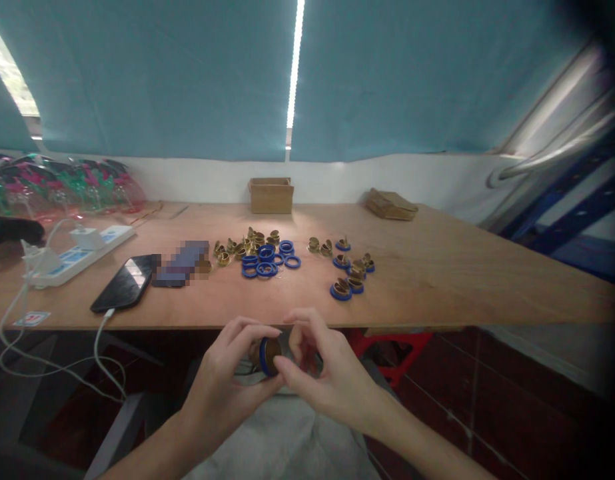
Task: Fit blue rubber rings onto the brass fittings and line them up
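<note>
Both my hands meet below the table's front edge, over my lap. My left hand (227, 373) pinches a small brass fitting with a blue ring (267, 355) on it. My right hand (314, 363) curls its fingers round the same piece from the other side. On the wooden table (437, 273) lie a pile of loose blue rings (264, 261), a heap of brass fittings (247, 245) behind them, and to the right several brass pieces with blue rings on them (350, 273).
A black phone (124, 281) on a white cable lies at the left, beside a white power strip (80, 253) and a blurred dark object (180, 263). A small cardboard box (270, 195) and a brown packet (391, 205) stand at the back. A red stool (392, 347) sits under the table.
</note>
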The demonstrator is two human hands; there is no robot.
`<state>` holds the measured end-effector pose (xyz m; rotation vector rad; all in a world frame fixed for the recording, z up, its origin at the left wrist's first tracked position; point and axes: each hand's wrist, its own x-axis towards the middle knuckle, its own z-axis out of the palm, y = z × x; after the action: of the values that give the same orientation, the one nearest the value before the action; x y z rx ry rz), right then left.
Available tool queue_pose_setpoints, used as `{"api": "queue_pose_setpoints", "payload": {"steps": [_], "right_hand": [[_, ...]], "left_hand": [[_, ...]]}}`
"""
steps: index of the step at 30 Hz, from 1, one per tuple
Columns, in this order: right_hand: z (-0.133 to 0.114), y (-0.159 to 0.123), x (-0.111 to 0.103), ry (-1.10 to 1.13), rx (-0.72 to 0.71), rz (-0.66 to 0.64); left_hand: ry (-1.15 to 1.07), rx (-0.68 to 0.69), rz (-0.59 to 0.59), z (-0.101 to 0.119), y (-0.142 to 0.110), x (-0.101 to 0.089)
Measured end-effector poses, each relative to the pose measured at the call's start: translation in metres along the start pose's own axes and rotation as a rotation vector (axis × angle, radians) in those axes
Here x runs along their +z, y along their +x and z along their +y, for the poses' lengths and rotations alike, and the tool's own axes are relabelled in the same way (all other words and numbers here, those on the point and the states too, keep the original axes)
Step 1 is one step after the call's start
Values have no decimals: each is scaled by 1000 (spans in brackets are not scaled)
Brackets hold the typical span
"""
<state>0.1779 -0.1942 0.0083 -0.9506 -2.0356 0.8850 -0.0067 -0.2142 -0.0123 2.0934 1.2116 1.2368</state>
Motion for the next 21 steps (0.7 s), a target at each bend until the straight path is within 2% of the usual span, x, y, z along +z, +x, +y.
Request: {"api": "queue_pose_setpoints", "payload": {"steps": [5, 10, 13, 19, 21], "right_hand": [[3, -3, 1, 14, -62, 44], [5, -3, 3, -2, -88, 67], [4, -2, 3, -9, -97, 62], [1, -4, 3, -51, -142, 27], [0, -4, 3, -72, -126, 9]], "left_hand": [[-46, -115, 11, -4, -1, 0], [2, -86, 35, -12, -1, 1], [15, -98, 9, -16, -1, 1], [-61, -285, -13, -11, -3, 0], [-33, -305, -32, -8, -3, -1]]}}
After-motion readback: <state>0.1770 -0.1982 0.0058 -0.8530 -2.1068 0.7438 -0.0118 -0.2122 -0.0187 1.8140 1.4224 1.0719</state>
